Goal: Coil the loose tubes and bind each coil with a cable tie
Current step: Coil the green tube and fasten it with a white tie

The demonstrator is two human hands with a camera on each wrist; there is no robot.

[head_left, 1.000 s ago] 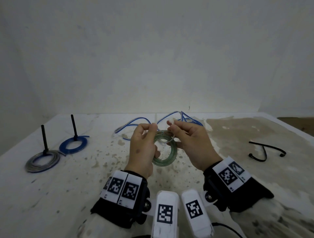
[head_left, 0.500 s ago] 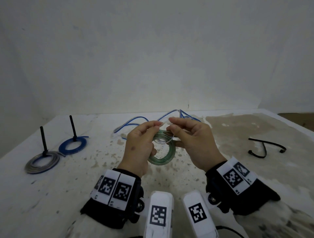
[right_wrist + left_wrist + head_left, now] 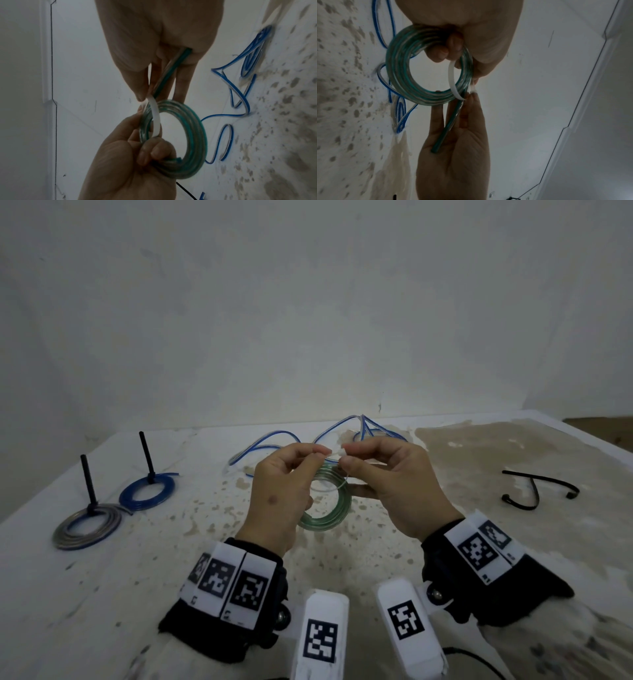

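The left hand (image 3: 281, 491) curls its fingers round the coil of clear green-striped plastic tube (image 3: 329, 508), held above the stained white table (image 3: 102, 577), and pinches a white cable tie (image 3: 453, 81) looped round it. The right hand (image 3: 394, 484) pinches the tie's other end. Beyond lies a loose blue-and-clear tube (image 3: 274, 440); two bound coils sit far left.

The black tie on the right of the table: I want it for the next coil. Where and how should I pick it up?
Pinch the black tie at its raised middle bend, coming from above with the right hand, once free. It lies loosely curved on the table, with bare table all round it, so the arch probably leaves room for the fingers.
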